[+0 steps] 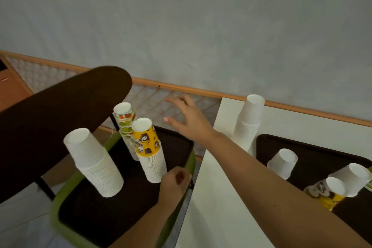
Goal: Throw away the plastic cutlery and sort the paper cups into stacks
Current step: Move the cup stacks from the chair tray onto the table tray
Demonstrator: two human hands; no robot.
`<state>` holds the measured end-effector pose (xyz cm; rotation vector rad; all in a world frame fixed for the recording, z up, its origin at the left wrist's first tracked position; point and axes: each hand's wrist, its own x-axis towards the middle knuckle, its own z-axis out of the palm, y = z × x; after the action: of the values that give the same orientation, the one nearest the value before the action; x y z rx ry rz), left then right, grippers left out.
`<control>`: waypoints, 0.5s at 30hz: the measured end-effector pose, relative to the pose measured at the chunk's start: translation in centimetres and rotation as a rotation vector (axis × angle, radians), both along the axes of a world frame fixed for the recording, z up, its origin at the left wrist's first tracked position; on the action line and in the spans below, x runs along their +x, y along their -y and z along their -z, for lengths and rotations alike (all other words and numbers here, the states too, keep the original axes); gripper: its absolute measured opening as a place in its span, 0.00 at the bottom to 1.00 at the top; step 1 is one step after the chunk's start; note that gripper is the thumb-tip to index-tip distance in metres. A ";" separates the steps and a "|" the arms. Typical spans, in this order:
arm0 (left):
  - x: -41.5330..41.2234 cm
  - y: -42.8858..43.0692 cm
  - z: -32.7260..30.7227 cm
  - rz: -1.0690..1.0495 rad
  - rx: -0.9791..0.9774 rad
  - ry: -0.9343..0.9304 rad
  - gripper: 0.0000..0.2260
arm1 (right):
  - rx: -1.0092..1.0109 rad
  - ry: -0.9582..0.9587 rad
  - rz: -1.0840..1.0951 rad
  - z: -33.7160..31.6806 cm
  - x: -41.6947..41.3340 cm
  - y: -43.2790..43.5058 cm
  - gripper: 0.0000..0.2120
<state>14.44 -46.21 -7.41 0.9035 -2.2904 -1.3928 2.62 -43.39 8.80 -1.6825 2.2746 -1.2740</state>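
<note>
My right hand (186,119) hangs in the air with its fingers spread wide and nothing in it, above the far edge of the dark tray (112,213) that lies on the green chair seat (60,203); the forearm reaches in from the lower right, crossing over the white table (211,197). My left hand (175,179) is low at the tray's right edge, curled, its fingers touching the base of the yellow-topped cup stack (150,153); whether it truly grips the stack or only steadies it I cannot tell, since the fingertips are hidden behind the hand.

Three stacks of upturned paper cups stand on this tray: a plain white stack (94,163) at the left, well apart from both hands; the yellow-topped one with a coffee-bean print, just beside my left hand and below my right; and behind it, touching or nearly so, a stack topped by a cup with orange and green patches (124,121). The chair's dark backrest (50,125) looms at the left, partly in front of the white stack's side.

On the white table a tall white stack (249,123) stands by the wall; next to it a second dark tray (322,155) holds loose cups: one white cup (282,164) lying tilted, another white cup (354,177) on its side, and a yellow printed cup (326,193) lying with a white one nested in it. No plastic cutlery shows clearly; a pale green sliver at the right edge is too small to name.
</note>
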 end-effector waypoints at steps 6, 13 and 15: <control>4.7 3.0 0.5 -0.162 0.007 0.065 0.06 | 0.199 0.060 -0.076 0.7 4.9 2.7 0.25; 5.7 6.9 1.6 -0.248 0.065 0.241 0.20 | 0.257 0.016 0.030 2.1 6.3 3.1 0.17; 5.3 7.6 1.9 -0.276 0.052 0.272 0.32 | 0.225 0.007 0.059 2.3 6.4 2.9 0.16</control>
<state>19.70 -53.79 -9.31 1.4431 -2.2118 -1.2801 8.98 -46.30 6.54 -1.5444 2.3760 -0.9863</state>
